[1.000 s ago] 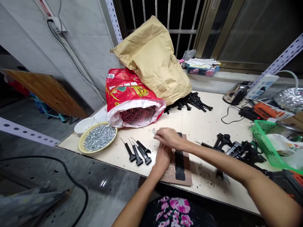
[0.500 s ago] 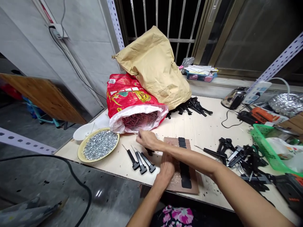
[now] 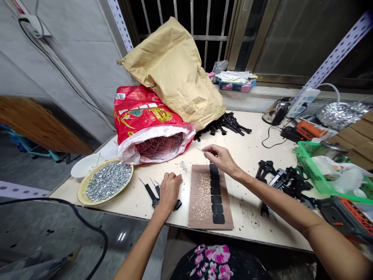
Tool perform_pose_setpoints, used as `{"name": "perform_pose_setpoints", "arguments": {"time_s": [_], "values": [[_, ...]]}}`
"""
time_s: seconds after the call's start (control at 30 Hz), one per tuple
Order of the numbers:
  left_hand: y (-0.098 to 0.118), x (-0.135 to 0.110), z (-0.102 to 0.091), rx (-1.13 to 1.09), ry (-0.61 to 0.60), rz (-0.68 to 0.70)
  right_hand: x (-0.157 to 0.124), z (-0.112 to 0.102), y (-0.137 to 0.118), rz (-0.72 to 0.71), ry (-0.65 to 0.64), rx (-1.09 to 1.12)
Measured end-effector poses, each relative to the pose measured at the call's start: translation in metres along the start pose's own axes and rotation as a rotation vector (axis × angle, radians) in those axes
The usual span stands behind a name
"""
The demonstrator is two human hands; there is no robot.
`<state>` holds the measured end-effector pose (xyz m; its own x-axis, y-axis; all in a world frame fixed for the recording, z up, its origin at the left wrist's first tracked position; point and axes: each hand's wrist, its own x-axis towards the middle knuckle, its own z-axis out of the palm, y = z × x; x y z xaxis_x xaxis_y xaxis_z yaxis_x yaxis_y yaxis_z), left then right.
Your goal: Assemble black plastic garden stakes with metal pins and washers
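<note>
My left hand is low over several black plastic parts with metal shafts at the front of the table. Its fingers curl downward and hide some of the parts; what they grip is hidden. Above the far end of a brown board, my right hand pinches a thin metal screw that points left. Anything behind the screw is covered by the hand. A row of black pads lies along the board, beside scattered pale crumbs. Small metal bits lie between the hands.
On the left stands a yellow bowl of small metal pieces beside a white bowl. A red sack of screws leans against a tan paper sack. To the right are black parts, a green basket and an orange-black power tool.
My hands have uncrossed: the right moved from the sack's mouth to above the board, the left from the board to the black parts. The screw-tipped part right of the board is gone from there.
</note>
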<state>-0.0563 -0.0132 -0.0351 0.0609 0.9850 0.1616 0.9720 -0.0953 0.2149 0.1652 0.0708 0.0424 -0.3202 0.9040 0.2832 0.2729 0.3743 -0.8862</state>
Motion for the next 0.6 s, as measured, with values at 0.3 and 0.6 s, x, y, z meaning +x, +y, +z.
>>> {"name": "perform_pose_setpoints", "arguments": {"time_s": [0.3, 0.6], "values": [[0.006, 0.006, 0.002, 0.276, -0.12, 0.125, -0.042, -0.001, 0.016, -0.134, -0.011, -0.245], [0.001, 0.02, 0.002, 0.033, -0.064, 0.056, -0.058, 0.008, 0.01, -0.171, -0.026, -0.347]]}}
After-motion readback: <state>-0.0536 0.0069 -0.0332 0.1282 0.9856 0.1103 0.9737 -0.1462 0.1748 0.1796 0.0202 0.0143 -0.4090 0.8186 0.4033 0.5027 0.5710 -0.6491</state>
